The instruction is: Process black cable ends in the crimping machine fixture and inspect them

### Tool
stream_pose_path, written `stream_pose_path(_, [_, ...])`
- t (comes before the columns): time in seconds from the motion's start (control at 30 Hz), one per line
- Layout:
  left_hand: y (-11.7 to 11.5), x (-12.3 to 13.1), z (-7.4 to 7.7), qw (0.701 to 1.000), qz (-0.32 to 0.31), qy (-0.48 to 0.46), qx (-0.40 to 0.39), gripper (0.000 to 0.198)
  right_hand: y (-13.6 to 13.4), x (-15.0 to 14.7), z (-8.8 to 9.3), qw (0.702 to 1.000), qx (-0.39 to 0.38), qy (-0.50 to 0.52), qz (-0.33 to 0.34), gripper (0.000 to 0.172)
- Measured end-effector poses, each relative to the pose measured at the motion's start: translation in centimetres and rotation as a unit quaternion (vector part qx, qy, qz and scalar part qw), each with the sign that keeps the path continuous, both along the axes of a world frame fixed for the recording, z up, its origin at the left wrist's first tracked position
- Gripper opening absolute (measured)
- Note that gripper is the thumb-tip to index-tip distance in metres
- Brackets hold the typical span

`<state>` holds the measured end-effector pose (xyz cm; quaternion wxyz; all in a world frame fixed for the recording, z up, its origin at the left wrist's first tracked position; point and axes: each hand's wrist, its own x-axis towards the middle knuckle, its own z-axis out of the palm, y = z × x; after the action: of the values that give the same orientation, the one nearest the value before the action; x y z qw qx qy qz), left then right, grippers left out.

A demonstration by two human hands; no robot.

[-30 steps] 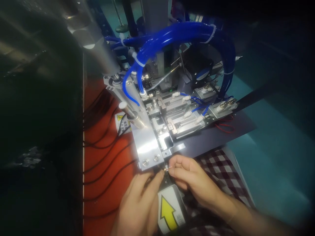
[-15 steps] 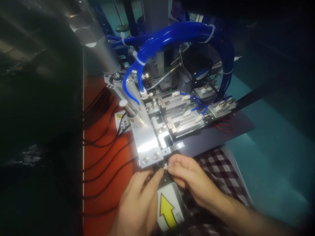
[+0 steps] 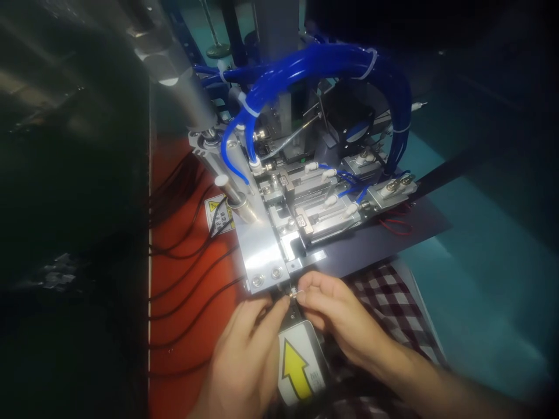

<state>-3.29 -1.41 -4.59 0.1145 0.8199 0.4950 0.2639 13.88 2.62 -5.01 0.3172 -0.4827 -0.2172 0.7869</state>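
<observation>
Both hands meet at the near end of a metal fixture (image 3: 262,253), just below its two bolts. My left hand (image 3: 244,343) comes in from the lower left, thumb and fingers pinched at a tiny shiny metal piece (image 3: 293,293). From the right, my right hand (image 3: 329,305) pinches the other side of that piece, its fingers curled. The piece is too small to name, and the fingers partly cover it. Right below lies a white label (image 3: 312,352) with a yellow arrow (image 3: 293,366) pointing toward the fixture.
Thick blue air tubes (image 3: 314,61) arch over several pneumatic cylinders (image 3: 332,218). A metal post (image 3: 231,192) rises from the fixture. Black cables (image 3: 192,291) cross the orange-red surface (image 3: 174,361) at left. Checkered cloth (image 3: 388,308) lies beneath the right forearm.
The view has shifted very slightly. Both hands stay pinched together at the same spot, with hardly any visible movement of the small metal piece.
</observation>
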Motion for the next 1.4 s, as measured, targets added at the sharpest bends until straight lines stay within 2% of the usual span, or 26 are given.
stream_pose_path(0.2, [0.0,0.1,-0.1,1.0,0.004,-0.008,0.014,0.036,0.3,0.1,-0.4,1.0,0.016,0.0,-0.017,0.026])
stream_pose_path(0.4, [0.1,0.2,0.1,1.0,0.007,-0.006,0.017,0.035,0.8,0.4,-0.6,0.996,0.06,-0.069,0.017,0.02])
stream_pose_path(0.5, [0.2,0.3,0.1,1.0,0.01,-0.008,0.02,0.035,0.6,0.4,-0.4,0.985,0.118,-0.123,0.019,0.02])
stream_pose_path(0.6, [0.1,0.2,0.0,1.0,0.012,-0.003,0.011,0.035,0.0,0.3,-0.6,0.964,0.205,-0.168,0.002,0.017])
stream_pose_path(0.77, [0.0,0.2,0.0,1.0,0.013,-0.009,0.009,0.035,-0.7,0.2,-1.4,0.911,0.333,-0.244,-0.005,0.011])
stream_pose_path(0.97, [0.1,0.3,-0.1,1.0,0.011,0.001,0.018,0.035,-0.5,0.3,-1.6,0.859,0.417,-0.299,0.015,0.009])
stream_pose_path(1.03, [0.1,0.4,0.0,1.0,0.011,0.001,0.019,0.035,-0.5,0.4,-1.7,0.862,0.412,-0.295,0.013,0.01])
stream_pose_path(1.2, [0.2,0.4,0.3,1.0,0.015,-0.008,0.016,0.033,-0.5,1.0,-1.6,0.919,0.311,-0.243,-0.012,0.015])
stream_pose_path(1.3, [0.2,0.4,0.2,1.0,0.012,-0.012,0.012,0.032,-0.5,1.3,-1.4,0.92,0.302,-0.248,-0.002,0.013])
stream_pose_path(1.4, [0.2,0.4,0.1,1.0,0.012,-0.016,0.013,0.033,-0.4,1.3,-1.3,0.908,0.323,-0.266,0.018,0.01])
